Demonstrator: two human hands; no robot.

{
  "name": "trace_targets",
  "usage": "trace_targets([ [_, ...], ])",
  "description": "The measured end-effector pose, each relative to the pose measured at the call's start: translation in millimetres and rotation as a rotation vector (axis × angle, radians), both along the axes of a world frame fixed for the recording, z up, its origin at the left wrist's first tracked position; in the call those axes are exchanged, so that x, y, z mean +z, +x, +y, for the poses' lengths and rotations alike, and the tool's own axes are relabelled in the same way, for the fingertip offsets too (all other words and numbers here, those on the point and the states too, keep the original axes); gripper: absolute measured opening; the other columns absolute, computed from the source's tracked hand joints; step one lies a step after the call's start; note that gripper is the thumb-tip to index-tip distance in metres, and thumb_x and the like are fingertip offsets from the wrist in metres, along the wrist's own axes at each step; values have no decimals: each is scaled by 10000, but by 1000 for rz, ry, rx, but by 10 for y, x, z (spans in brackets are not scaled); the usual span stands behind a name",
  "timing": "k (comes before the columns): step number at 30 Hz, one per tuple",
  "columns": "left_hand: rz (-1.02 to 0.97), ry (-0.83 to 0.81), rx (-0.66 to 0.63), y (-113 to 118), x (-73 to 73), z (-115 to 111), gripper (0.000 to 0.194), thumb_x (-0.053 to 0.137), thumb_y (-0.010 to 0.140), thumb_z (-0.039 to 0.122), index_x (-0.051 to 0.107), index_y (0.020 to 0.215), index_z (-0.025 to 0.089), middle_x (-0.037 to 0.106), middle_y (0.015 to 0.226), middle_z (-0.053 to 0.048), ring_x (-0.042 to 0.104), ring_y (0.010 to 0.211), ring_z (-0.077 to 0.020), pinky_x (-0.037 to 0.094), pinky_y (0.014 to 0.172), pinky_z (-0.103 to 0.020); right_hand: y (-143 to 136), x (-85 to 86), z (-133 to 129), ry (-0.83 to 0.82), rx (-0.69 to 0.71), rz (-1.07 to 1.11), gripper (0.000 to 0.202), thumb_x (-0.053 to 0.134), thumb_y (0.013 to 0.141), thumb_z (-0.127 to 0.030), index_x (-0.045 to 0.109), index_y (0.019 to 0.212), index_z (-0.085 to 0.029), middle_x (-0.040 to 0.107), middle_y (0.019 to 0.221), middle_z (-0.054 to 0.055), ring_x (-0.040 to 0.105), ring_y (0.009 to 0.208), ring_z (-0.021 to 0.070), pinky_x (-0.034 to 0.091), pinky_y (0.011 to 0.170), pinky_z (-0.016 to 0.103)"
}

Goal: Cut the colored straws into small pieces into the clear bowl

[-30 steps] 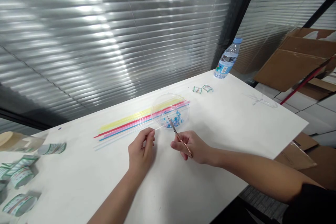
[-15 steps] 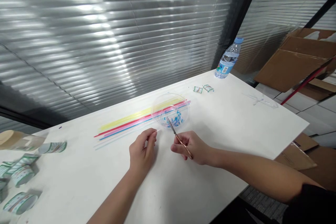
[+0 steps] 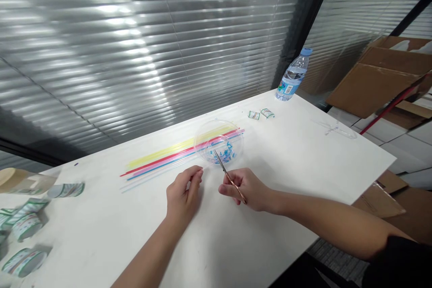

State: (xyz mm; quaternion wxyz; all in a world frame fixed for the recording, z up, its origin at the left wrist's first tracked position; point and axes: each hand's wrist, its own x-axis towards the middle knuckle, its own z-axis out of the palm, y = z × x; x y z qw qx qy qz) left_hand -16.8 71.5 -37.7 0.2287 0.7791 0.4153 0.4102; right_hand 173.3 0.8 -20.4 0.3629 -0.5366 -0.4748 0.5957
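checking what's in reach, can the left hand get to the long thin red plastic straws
Probably yes: the left hand is close to the red straws; only other thin straws, lying flat, seem to come between. Its pinched fingers might need opening first.

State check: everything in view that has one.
Metal scissors with rose-gold handles: blades closed, in right hand
Left hand: fingertips together, contents unclear
Clear round plastic bowl: holding small blue and purple pieces
Long thin multicoloured straws: lying side by side
Blue-capped clear plastic bottle: upright, closed, partly filled
Brown cardboard box: open
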Motion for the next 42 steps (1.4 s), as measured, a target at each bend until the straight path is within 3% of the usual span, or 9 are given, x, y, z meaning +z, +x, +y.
trace_targets([
  [27, -2, -34, 51, 25, 35, -11, 198, 543, 895, 338, 678, 900, 193, 696, 769, -17, 634, 643, -112, 519, 633, -221, -18, -1, 12, 54, -72, -1, 558, 638, 747, -653, 431, 651, -143, 441, 470, -44, 371, 454, 35, 300, 489, 174],
  [42, -16, -14, 57, 18, 40, -16, 194, 539, 892, 318, 681, 877, 187, 690, 744, -6, 619, 615, -97, 510, 626, -205, -4, 18, -20, -22, 17, -7, 507, 704, 720, -585, 458, 699, -142, 444, 487, -51, 339, 451, 29, 262, 451, 166],
])
